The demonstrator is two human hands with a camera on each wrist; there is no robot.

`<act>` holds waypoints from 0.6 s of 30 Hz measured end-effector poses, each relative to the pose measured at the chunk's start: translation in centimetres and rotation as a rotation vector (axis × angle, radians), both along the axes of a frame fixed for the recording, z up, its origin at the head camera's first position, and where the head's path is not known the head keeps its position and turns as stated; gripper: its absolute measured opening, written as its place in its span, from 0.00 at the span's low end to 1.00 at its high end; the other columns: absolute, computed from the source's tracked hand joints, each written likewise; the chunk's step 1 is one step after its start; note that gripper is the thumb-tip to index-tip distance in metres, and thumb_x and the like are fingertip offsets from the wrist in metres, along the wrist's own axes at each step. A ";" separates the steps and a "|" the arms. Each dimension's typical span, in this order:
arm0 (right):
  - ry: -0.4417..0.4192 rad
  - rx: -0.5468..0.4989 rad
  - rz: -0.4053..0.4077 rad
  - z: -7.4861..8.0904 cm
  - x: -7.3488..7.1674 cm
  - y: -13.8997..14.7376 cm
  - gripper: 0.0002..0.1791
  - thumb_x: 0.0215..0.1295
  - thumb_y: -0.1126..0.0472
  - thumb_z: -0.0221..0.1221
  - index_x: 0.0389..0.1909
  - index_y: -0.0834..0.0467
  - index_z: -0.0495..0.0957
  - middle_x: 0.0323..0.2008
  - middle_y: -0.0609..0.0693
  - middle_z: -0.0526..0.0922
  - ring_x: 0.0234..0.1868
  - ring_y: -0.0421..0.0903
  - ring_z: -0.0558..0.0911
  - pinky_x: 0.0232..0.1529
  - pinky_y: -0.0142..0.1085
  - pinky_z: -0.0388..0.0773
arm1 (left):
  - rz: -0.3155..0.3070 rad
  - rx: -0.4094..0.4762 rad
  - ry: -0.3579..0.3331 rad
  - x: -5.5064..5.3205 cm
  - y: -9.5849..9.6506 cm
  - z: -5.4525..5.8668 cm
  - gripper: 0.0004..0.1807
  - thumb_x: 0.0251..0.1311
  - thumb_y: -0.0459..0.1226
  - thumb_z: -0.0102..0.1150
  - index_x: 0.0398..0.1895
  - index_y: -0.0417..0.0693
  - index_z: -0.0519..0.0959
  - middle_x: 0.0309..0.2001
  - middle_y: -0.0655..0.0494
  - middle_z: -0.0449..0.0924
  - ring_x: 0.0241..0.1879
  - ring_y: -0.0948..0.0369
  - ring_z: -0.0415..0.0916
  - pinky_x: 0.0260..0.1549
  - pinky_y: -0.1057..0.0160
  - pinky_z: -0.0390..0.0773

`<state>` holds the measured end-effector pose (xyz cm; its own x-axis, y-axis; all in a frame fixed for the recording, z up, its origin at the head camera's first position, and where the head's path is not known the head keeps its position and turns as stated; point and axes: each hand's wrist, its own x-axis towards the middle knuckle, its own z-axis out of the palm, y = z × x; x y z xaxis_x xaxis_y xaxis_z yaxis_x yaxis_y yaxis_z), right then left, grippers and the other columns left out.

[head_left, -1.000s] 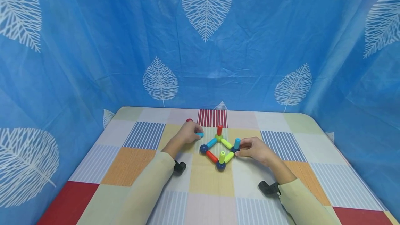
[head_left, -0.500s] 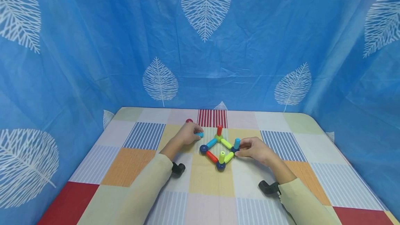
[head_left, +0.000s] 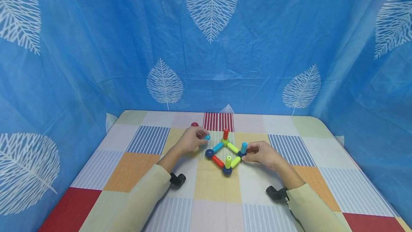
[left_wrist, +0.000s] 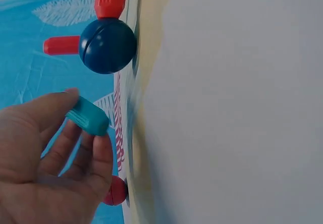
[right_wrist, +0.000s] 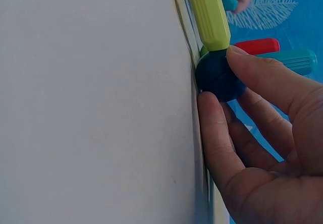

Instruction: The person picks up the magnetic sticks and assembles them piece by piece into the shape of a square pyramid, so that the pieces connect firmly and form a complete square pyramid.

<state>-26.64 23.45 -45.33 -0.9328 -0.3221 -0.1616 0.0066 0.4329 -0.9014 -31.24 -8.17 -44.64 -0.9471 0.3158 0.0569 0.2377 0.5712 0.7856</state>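
A diamond-shaped frame of toy rods and balls lies on the table. My left hand pinches a light blue rod between thumb and fingers, left of the frame's far corner, with the rod's end tilted toward it. The navy ball at the left corner is bare on top. My right hand holds the right corner's navy ball by thumb and fingertips. From that ball rises a light blue rod. A red rod stands on the green ball, and a lime rod on the front ball.
A red ball lies behind my left hand, partly covered by it. The patchwork cloth covers the table. A blue leaf-print curtain hangs behind and at both sides.
My left hand has drawn slightly back and left at the wrist, and the light blue rod in it has turned from lying flat to tilted. My right hand and the frame stay put.
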 end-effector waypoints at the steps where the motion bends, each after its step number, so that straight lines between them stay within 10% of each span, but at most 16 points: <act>1: 0.000 -0.001 0.001 0.0 0.0 0.0 0.20 0.58 0.65 0.73 0.50 0.69 0.82 0.38 0.54 0.86 0.39 0.44 0.82 0.39 0.32 0.82 | 0.003 0.022 0.004 0.1 -0.1 0.0 0.13 0.61 0.34 0.71 0.49 0.48 0.86 0.43 0.54 0.84 0.45 0.57 0.80 0.45 0.60 0.85; 18: 0.003 -0.013 0.003 0.0 0.0 0.0 0.20 0.58 0.65 0.73 0.49 0.70 0.82 0.37 0.53 0.86 0.39 0.43 0.83 0.38 0.31 0.83 | -0.083 0.277 -0.049 2.3 -0.5 0.6 0.12 0.59 0.35 0.73 0.46 0.51 0.85 0.45 0.56 0.87 0.50 0.59 0.84 0.53 0.57 0.84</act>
